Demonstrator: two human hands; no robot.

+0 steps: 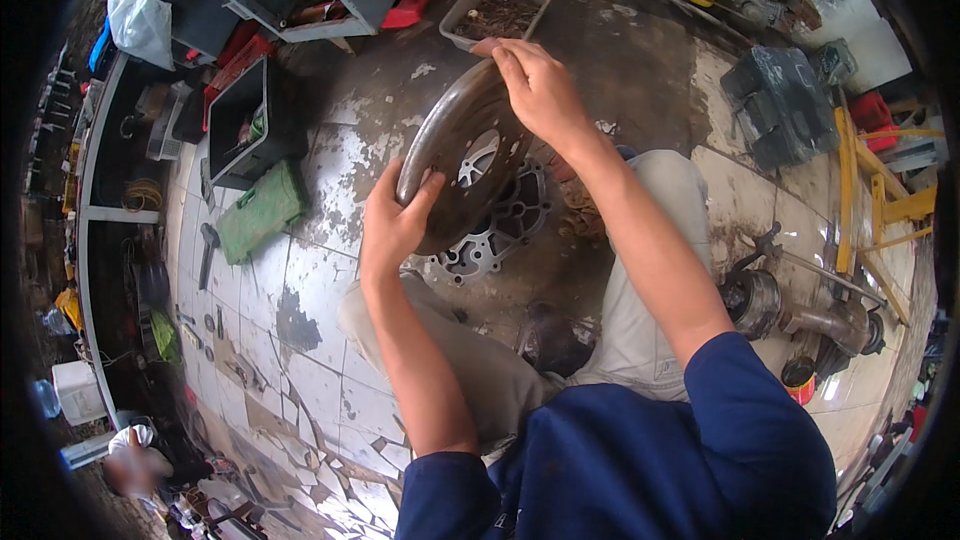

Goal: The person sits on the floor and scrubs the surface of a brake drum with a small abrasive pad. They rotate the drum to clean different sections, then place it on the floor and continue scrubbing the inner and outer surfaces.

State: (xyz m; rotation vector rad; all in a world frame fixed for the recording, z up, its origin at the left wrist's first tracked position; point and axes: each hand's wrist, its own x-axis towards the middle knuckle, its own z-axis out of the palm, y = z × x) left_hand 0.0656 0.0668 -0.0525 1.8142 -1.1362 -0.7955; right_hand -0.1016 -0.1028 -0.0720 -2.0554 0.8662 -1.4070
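Observation:
I hold a large round metal disc [455, 138] tilted up in front of me. It is dark and worn, with a hole in its middle and smaller holes around that. My left hand [393, 222] grips its near left rim, thumb on the inner side. The far upper rim is in my right hand [540, 90], with the fingers bent over the edge. Behind and below the disc, a grey metal casting [480, 256] with many openings sits on the floor between my legs, partly hidden by the disc.
A grey tub of small parts [545, 2] stands beyond the disc. At left are a black crate [240, 135], a green case [262, 212] and a hammer [208, 255]. A shafted metal assembly [800, 315] and a yellow frame [865, 190] are at right. Another person [140, 460] appears lower left.

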